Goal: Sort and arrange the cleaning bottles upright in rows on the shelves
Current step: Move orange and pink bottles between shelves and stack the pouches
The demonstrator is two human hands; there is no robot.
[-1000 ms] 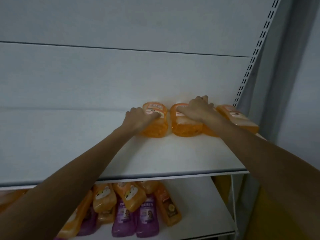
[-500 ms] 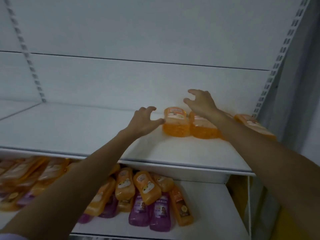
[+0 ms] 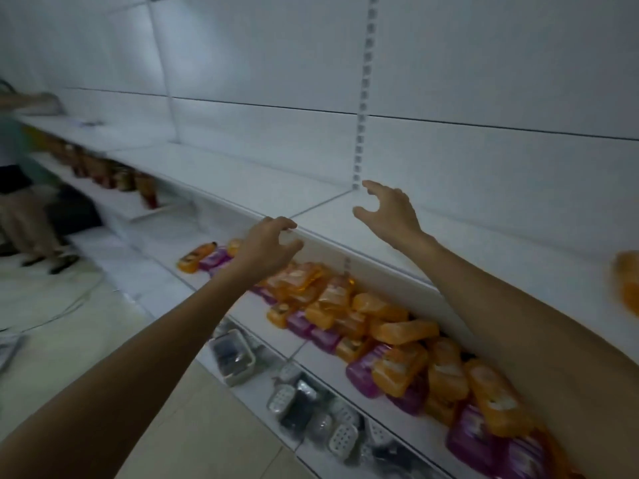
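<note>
Shelf bay, white metal, dim light. Contents as seen:

1. Upper shelf (image 3: 242, 183): bare white board running L to R along the back panel (image 3: 484, 63). A slotted upright (image 3: 363, 98) comes down to it just behind the right hand.
2. Orange bottle (image 3: 627, 285): qty 1, far R edge of view, on upper shelf. Blurred; standing or lying, can't tell.
3. Left hand (image 3: 268, 245): holds nothing. Fingers apart and loosely curled, claw-like. Positioned at the front lip of the upper shelf; touching it or not, can't tell.
4. Right hand (image 3: 390, 210): holds nothing. Fingers spread and half bent, thumb out to the L. Over the upper shelf, near the foot of the upright, well apart from the orange bottle.
5. Lower shelf (image 3: 242, 312): orange bottles (image 3: 397, 331), many, heaped lying down. Purple bottles (image 3: 361, 376) mixed in among them. No rows, none seen standing. One orange and one purple lie apart at the L end of the heap.
6. Plastic trays (image 3: 233, 356): grey/white, with perforated dishes, on the level beneath the heap.
7. Person (image 3: 20, 209): far L, blurred, pale trousers, dark shoes.
8. Floor (image 3: 86, 357): pale tiles, a cable (image 3: 58, 312) trailing across it.
</note>
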